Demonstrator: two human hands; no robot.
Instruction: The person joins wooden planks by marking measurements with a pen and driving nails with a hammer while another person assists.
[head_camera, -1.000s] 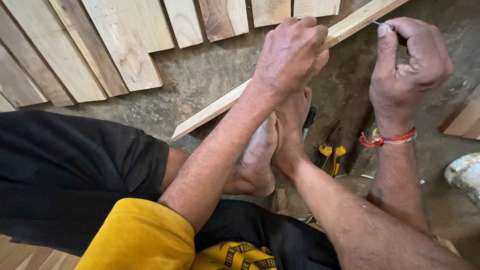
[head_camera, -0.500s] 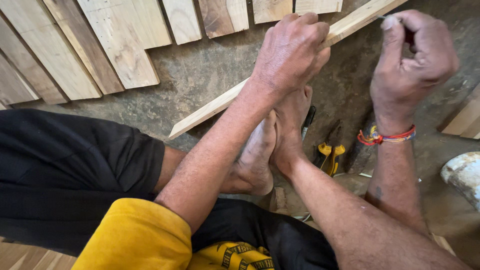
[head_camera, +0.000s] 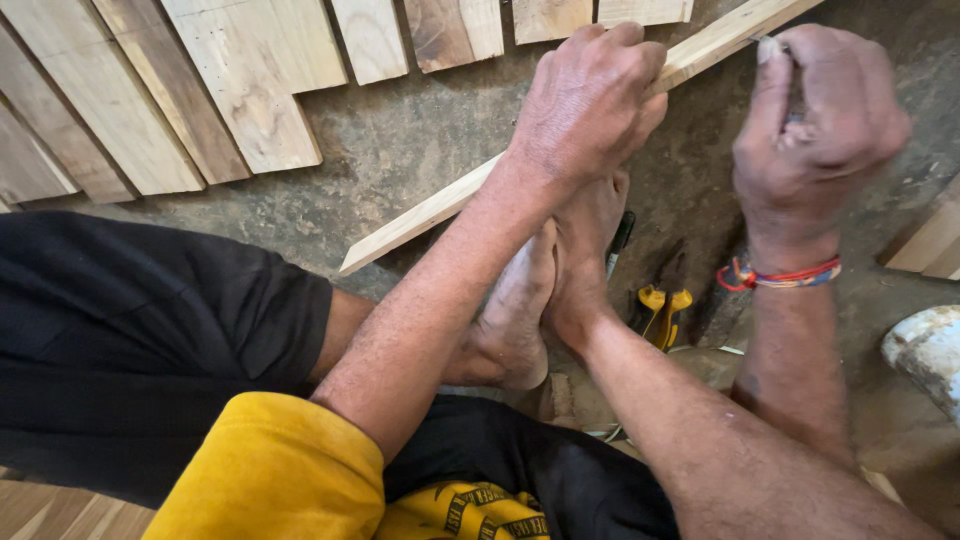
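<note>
On the floor, my left hand (head_camera: 590, 105) clamps the wooden strip (head_camera: 430, 212); right fingers (head_camera: 775, 90) pinch a small nail (head_camera: 768, 40) above it

Soft even daylight, my hands and planks sharp, dim shadow under my right wrist, no glare, slight stretch at edges

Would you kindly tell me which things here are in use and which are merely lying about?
In use:
- long wooden strip, pressed down by the left hand
- small thin metal piece, pinched in the right hand; too small to identify

Lying about:
- row of wooden boards on the floor
- yellow-handled pliers beside the feet
- white object at the right edge
</note>
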